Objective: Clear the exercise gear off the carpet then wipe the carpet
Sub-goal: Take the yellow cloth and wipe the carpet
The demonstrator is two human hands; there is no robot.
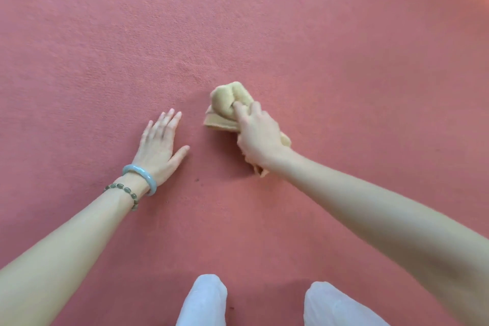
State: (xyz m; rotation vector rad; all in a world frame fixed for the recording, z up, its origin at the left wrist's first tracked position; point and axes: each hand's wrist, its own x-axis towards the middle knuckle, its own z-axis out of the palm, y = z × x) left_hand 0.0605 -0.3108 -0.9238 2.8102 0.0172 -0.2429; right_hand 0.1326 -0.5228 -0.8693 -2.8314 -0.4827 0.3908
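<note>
Pinkish-red carpet (105,34) fills your whole view, and no exercise gear shows anywhere on it, so the clearing part looks done and the wiping is the step in hand. On the left, your left hand (158,145) lies flat on the pile, fingers straight and slightly spread, holding nothing; a pale bangle (143,174) and a bead bracelet (124,190) sit on that wrist. Just right of the wrist there is a small dark speck (197,180) on the carpet, which you could easily miss, since it lies nearer to you than the cloth does. Further right, the yellow cloth (227,103) rests on the carpet, bunched into a lump, and your right hand (258,137) grips it from above with fingers curled into the folds. A loose end trails out under that wrist. Bunched like this, the cloth probably touches the pile over a small patch only, so strokes may leave strips unwiped. A sweep leftward could also run into your braced hand, and the trailing end may roll under.
</note>
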